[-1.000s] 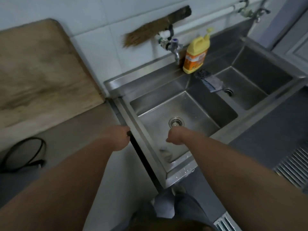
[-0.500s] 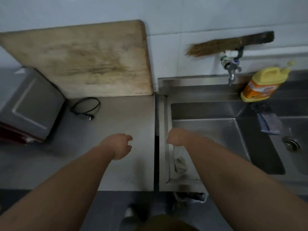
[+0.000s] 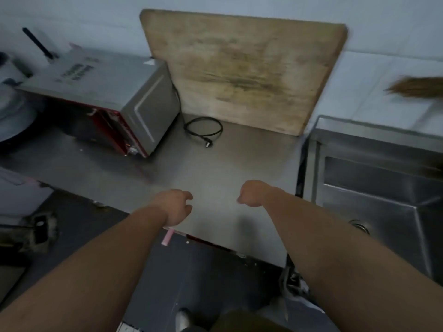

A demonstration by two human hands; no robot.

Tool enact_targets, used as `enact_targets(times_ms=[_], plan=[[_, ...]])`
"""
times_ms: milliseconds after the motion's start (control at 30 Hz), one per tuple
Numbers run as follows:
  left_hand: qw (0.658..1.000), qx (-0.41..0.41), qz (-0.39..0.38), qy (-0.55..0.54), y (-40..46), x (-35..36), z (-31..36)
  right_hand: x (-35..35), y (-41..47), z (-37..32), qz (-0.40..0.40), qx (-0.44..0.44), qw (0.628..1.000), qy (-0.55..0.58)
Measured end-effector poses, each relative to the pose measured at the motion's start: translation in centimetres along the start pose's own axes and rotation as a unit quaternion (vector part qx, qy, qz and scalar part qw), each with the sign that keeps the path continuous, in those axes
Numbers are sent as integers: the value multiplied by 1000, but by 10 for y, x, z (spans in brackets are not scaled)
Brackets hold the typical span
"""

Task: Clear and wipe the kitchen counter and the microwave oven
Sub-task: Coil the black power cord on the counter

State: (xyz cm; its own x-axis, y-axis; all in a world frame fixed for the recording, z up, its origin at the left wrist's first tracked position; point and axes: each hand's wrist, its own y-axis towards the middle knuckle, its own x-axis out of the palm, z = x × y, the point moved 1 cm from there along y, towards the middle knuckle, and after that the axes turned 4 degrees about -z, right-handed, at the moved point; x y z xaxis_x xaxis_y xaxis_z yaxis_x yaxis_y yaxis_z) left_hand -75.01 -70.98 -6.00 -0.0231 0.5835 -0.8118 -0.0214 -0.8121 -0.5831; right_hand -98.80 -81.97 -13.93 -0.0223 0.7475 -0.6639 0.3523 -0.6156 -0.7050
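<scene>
The steel kitchen counter [image 3: 215, 161] lies in front of me. A grey microwave oven [image 3: 107, 92] with a red front stands at its left rear. My left hand [image 3: 177, 207] hovers over the counter's front edge with its fingers loosely curled, holding nothing. My right hand [image 3: 251, 194] hangs a little to the right, over the counter, with its fingers curled down and nothing visible in it. No cloth is in sight.
A large worn wooden board [image 3: 242, 68] leans on the wall behind the counter. A black cable [image 3: 203, 128] is coiled in front of it. The steel sink [image 3: 374, 185] adjoins on the right, with a brush [image 3: 417, 88] above. Cookware [image 3: 14, 116] sits far left. A pink strip [image 3: 167, 237] shows at the counter's edge.
My view has swung left from the sink to the counter and microwave. Both hands moved left with it, from over the sink's edge to over the counter.
</scene>
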Motion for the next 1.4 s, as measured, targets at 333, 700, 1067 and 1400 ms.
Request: enact_targets(times_ms=[333,700,1067,1400], plan=[[994,-93,-32,-43,-20,32,-204,18,12,-200,-6,-81,992,-95],[998,-14,28,-56,67,-37,-167,-64,77,-125,-6,32,995,-99],[1000,10,14,-20,162,-108,-134,-149,136,-91,40,10,997,-69],[996,84,4,12,276,-143,-126,-181,172,-93,97,36,995,1]])
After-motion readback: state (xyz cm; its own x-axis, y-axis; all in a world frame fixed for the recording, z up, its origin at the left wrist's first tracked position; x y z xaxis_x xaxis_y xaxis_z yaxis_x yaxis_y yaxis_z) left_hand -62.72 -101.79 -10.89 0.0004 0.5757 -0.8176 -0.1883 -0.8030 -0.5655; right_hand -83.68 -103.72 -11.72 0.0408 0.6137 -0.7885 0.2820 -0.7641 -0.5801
